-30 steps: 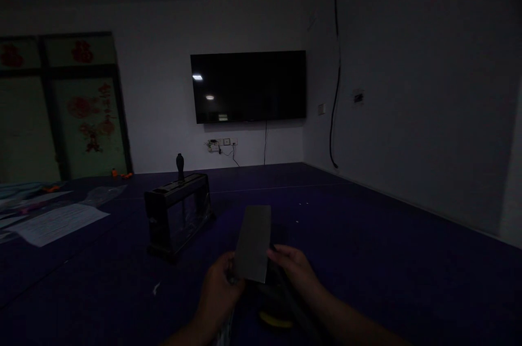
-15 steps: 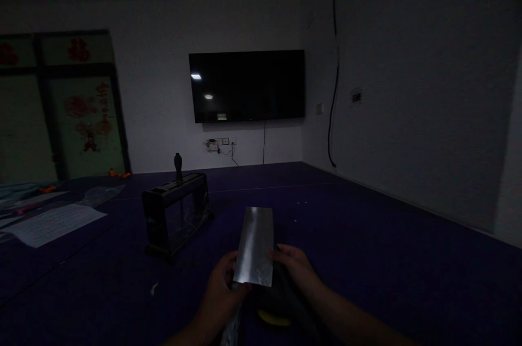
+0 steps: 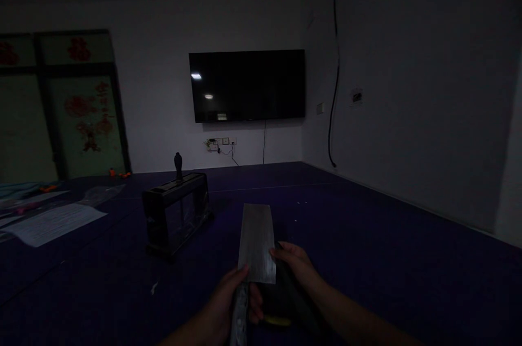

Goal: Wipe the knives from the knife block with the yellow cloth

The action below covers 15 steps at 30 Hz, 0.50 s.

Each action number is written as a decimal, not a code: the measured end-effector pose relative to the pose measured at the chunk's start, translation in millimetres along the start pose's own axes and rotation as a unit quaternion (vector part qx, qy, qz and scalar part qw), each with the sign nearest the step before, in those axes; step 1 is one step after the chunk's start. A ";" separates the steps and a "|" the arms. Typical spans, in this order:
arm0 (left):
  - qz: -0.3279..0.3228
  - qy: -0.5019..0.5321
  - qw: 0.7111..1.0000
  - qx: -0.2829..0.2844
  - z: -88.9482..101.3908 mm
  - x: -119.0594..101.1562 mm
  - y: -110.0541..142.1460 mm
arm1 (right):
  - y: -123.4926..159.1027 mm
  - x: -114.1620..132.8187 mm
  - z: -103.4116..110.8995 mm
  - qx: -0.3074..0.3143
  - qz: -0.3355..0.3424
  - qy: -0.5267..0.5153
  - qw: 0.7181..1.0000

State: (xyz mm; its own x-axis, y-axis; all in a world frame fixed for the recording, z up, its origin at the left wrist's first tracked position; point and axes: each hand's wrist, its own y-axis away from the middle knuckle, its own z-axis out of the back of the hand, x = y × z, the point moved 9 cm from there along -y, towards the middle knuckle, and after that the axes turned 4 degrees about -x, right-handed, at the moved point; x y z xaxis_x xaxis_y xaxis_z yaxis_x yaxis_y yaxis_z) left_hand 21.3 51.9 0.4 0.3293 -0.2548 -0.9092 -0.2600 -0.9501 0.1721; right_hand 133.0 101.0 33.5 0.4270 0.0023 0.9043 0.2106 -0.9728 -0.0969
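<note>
A cleaver (image 3: 256, 242) with a broad rectangular blade is held up in front of me, its blade pointing away. My left hand (image 3: 230, 302) grips it where the patterned handle (image 3: 240, 316) meets the blade, thumb on top and fingers curled beneath. At the blade's right edge, my right hand (image 3: 296, 264) is closed, with the thumb against the metal. A dark, cloth-like thing (image 3: 291, 291) hangs from the right hand and runs along the blade's underside; the dim light hides its outline.
A black knife block (image 3: 157, 221) with a clear side stands left on the purple surface (image 3: 367, 259), one black handle (image 3: 178, 166) sticking out. Papers (image 3: 57, 223) and plastic wrap lie far left. A yellow curved thing (image 3: 277, 321) is partly hidden below my hands. A television (image 3: 248, 87) hangs behind.
The cleaver's blade has tilted and turned slightly; a bright reflection came and faded. My left thumb has moved up onto the blade's base, and more of the handle shows. My right hand stays at the edge.
</note>
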 end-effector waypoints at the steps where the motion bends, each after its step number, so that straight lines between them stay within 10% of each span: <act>1: 0.018 0.000 1.000 0.008 -2.1 3.2 0.8 | -0.1 0.3 -0.7 0.004 0.000 0.004 1.000; 10: -0.010 -0.044 0.999 -0.005 0.3 4.5 0.7 | 2.7 -1.1 -7.5 -0.001 0.029 0.040 0.999; 15: -0.035 -0.049 0.998 -0.029 9.0 1.5 -1.9 | 4.6 41.2 15.8 -0.114 0.171 0.175 0.963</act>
State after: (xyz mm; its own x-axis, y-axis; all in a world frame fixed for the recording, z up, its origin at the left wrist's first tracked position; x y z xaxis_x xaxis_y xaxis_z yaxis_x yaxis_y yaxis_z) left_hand 14.1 54.9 -4.7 0.2545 -0.1717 -0.9517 -0.1861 -0.9744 0.1260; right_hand 165.4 100.3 63.7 0.1064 -0.3667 0.9242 -0.1045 -0.9285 -0.3563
